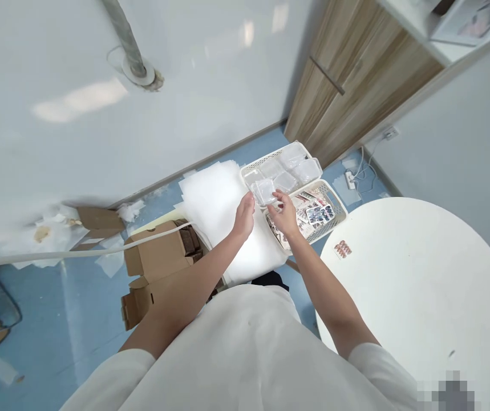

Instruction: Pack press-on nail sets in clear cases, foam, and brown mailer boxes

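Note:
A small clear plastic box [264, 190] is between my hands, overlapping the near rim of a white basket [245, 167]. My left hand [244, 216], fingers pressed together, is at the box's left edge. On its right corner, my right hand [285, 214] has its thumb and fingers curled. More clear boxes [292, 155] fill that basket. Just under my right hand, a second white basket [337, 204] holds many printed cards, with a dark blue patterned nail set [320, 214] on top.
White foam sheets [227, 228] are stacked in front of me. An open cardboard box [159, 254] lies at left, crossed by a pale hose [99, 251]. A round white table [416, 274] stands at right, bearing a pinkish nail card [343, 249]. A power strip [349, 180] lies near the wooden cabinet [339, 80].

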Tool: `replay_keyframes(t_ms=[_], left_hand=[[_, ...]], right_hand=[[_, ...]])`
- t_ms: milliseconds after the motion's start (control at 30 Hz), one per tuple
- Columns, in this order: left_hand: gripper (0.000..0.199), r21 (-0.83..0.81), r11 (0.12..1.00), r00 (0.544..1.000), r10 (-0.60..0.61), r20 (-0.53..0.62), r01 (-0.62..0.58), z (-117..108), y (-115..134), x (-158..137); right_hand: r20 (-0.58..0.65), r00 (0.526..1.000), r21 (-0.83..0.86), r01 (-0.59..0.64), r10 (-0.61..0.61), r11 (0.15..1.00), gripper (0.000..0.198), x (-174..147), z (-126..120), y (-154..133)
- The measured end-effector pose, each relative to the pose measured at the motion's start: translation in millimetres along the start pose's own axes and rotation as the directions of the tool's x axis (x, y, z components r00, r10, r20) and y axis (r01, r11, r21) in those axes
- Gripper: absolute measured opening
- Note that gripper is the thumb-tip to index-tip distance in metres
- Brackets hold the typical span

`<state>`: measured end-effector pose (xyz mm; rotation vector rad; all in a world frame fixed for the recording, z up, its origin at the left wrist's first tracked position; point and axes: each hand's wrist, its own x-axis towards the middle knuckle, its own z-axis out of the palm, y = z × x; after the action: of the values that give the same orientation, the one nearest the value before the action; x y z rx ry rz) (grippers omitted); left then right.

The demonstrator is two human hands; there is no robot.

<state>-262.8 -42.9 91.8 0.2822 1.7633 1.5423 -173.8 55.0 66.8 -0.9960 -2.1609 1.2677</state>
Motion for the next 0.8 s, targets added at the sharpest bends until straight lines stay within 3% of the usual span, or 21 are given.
replay_keyframes(t_ms=[200,333,433,567,667,800], left_hand=[[0.053,-0.171,0.982,0.990,-0.058,0.131,0.080,-6,-26,-72],[0.054,-0.168,0.965,0.957,-0.155,0.247,0.200,-2,-44,-113],[0.051,-0.094,0.960,0.903,-0.213,0.374,0.265,4,-55,-139],[0.037,0.034,0.964,0.772,-0.233,0.592,0.264,18,-68,-165],[0.035,0.129,0.966,0.687,-0.252,0.682,0.226,36,-77,-182],[0.036,0.250,0.946,0.558,-0.324,0.764,0.208,72,-90,-206]], right_hand=[[-0.150,0.987,0.009,-0.054,0.055,0.998,0.034,-95,-19,-12],[-0.253,0.959,0.024,-0.128,0.130,0.991,0.033,-165,-35,-14],[-0.301,0.936,0.047,-0.176,0.182,0.983,0.032,-212,-48,-13],[-0.382,0.887,0.158,-0.214,0.260,0.964,0.031,-261,-63,-4],[-0.506,0.794,0.277,-0.222,0.338,0.935,0.037,-294,-75,4],[-0.620,0.598,0.466,-0.240,0.507,0.852,0.045,-337,-93,14]])
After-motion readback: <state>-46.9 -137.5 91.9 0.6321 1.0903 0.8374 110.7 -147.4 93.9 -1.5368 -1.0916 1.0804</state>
